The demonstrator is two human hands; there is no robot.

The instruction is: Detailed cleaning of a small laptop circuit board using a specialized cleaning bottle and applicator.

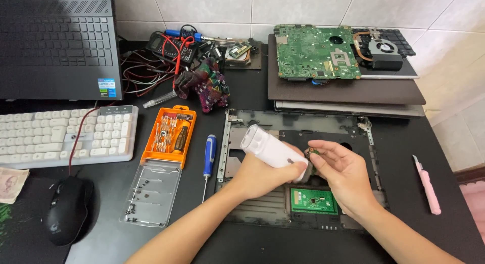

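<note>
The left hand (262,175) grips a white cylindrical bottle (273,152), long axis tilted up-left, its lower end touching a small component (312,154) pinched in the right hand (343,175), above an opened laptop chassis (303,127) on the desk (444,233).

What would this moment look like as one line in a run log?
left hand: holds white bottle | right hand: pinches small part | below: open laptop shell | blue screwdriver: untouched

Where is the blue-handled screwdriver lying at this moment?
In the head view, the blue-handled screwdriver lies on the black desk, left of centre, between the orange bit case and the opened laptop shell, just left of the left hand.
</note>
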